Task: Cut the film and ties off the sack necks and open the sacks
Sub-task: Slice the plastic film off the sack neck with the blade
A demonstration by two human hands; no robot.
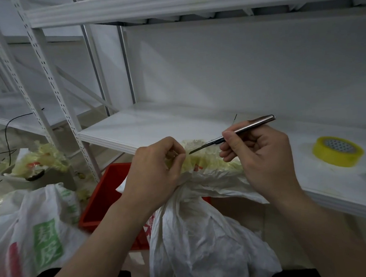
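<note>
Head view: your left hand pinched yellowish film bunched atop the crumpled white sack; your right hand gripped a slim metal knife beside it.

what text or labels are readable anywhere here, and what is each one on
"麸皮": white characters in the green block on the left sack; slightly soft, so a likely reading.
Red print beside that block: too blurred to read.
Red print on the held sack: caught in folds, unreadable.
Tape roll: no text readable.
</note>
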